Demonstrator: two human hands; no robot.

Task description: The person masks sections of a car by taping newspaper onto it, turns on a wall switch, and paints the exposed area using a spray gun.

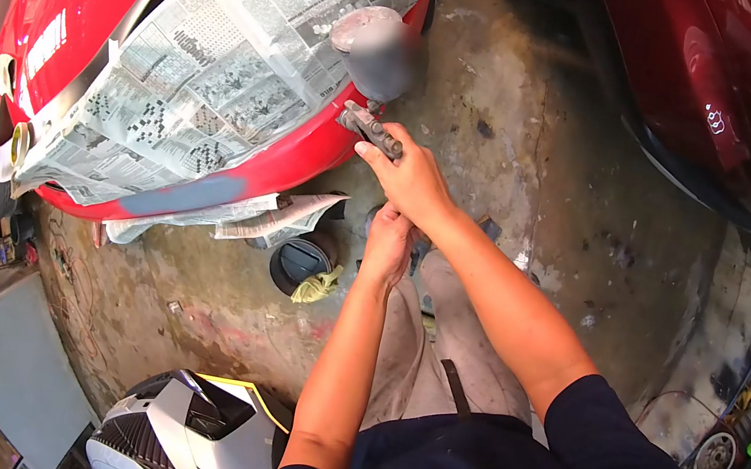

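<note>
My right hand (417, 180) is wrapped round a paint spray gun (376, 131), its grip mostly covered by my fingers. The gun's stained cup (381, 60) sits on top, partly blurred, and its nozzle end is close to the edge of a red car bumper (305, 147). Just below my right hand, my left hand (387, 245) is closed near the lower end of the gun; what its fingers hold is hidden. Newspaper sheets (247, 51) cover the red panel above the bumper. A grey patch (181, 195) shows on the bumper's lower left part.
A black bucket (295, 266) with a yellow cloth (317, 286) stands on the stained concrete floor (492, 84). A dark red car (691, 99) is at the upper right. White-and-black bodywork (188, 443) lies behind at the bottom. Car parts (718, 458) line the right wall.
</note>
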